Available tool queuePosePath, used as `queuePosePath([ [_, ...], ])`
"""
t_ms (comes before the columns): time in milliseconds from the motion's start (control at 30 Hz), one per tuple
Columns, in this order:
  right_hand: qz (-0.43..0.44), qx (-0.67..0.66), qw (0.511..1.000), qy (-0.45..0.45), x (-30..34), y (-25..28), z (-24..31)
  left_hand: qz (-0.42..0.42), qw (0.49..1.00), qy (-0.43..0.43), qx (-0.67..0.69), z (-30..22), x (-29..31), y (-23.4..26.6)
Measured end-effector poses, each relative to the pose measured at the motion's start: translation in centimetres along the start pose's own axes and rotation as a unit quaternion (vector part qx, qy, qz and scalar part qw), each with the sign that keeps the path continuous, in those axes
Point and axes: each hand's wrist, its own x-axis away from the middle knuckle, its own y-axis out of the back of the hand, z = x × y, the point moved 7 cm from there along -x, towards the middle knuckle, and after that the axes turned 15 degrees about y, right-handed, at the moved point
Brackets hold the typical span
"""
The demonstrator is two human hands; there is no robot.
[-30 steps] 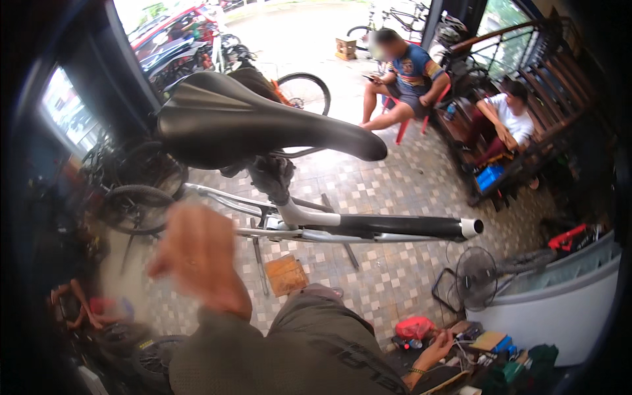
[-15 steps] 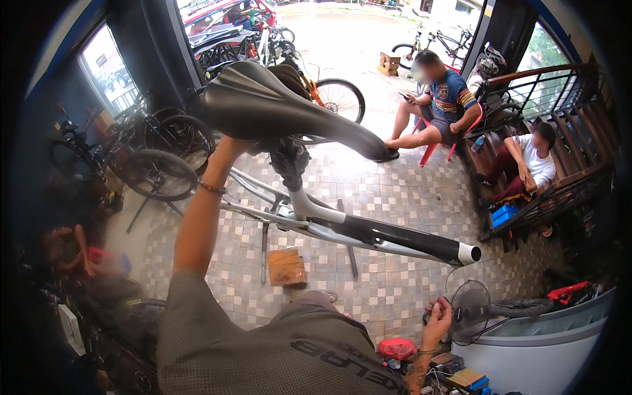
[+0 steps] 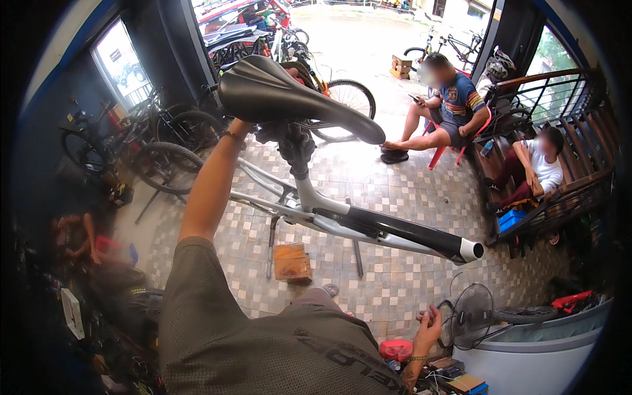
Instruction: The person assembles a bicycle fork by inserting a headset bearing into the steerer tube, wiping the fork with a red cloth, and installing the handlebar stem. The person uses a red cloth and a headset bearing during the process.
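Note:
A black bicycle saddle (image 3: pixel 289 92) sits on top of a bare bike frame (image 3: pixel 388 227), silver and black, with a dark bunched cover round its seatpost (image 3: pixel 296 155). My left arm reaches up to the saddle's rear underside. There my left hand (image 3: pixel 242 125) is mostly hidden behind the saddle, its fingers out of sight. Low on the right, away from the frame, my right hand (image 3: pixel 429 324) is raised with its fingers curled together. Whatever they may pinch is too small to make out.
A wooden block (image 3: pixel 292 262) lies on the tiled floor beside stand legs. Near my right hand are a fan (image 3: pixel 473 316) and a white chest (image 3: pixel 533 362). One person (image 3: pixel 454 99) sits ahead holding a phone; another (image 3: pixel 543 164) sits on a bench. Bicycles (image 3: pixel 168 164) line the left.
My left hand has slipped farther behind the saddle, so less of it shows. My right hand has shifted slightly left and down. The whole view has moved a little.

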Motion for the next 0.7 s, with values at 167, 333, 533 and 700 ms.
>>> queuePosePath([
  [167,0.017,0.011,0.999,0.027,-2.2,-1.4,2.7,-0.100,0.993,-0.009,-0.060,-0.5,-2.2,2.1],
  [333,0.026,0.006,0.999,0.035,-2.9,-2.2,4.0,-0.234,0.934,0.012,-0.270,-1.2,-1.6,4.6],
  [533,0.053,0.026,0.998,-0.005,-2.0,-3.5,4.0,-0.324,0.841,0.069,-0.428,-2.0,1.2,6.8],
  [700,0.067,0.036,0.997,0.004,-2.2,-4.7,4.5,-0.356,0.797,0.065,-0.483,-1.0,1.2,6.7],
])
